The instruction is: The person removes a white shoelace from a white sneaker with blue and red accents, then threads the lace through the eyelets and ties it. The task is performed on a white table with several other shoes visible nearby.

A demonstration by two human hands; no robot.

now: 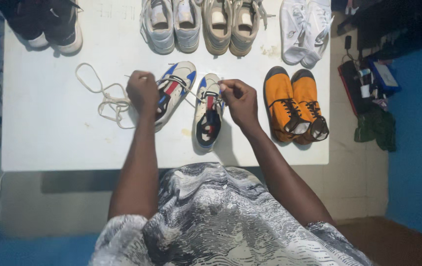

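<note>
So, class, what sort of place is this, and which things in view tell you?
Probably a room in a home used for sorting or cleaning shoes: pairs of shoes lined up on a white table, blue walls, and clutter heaped on the tiled floor.

1. The lace (pixel 187 87) pinched between the fingers of the left hand (pixel 143 92) and the right hand (pixel 240 101) looks like pale woven cord, matt.
2. The cream sneaker (pixel 209 111) just below the right fingertips has smooth leather-like panels with a dull sheen and a dark cloth-like lining.
3. Its twin sneaker (pixel 177 86), under the left fingers, shows the same smooth finish, with blue and red panels.
4. The loose lace (pixel 103 96), left of the left fingers, is matt cream cord.
5. The orange shoes (pixel 294 103), right of the right fingers, look like matt canvas with smooth black rubber-like toe caps.
6. The table (pixel 48 128) beneath both hands is smooth, white, faintly stained.
</note>
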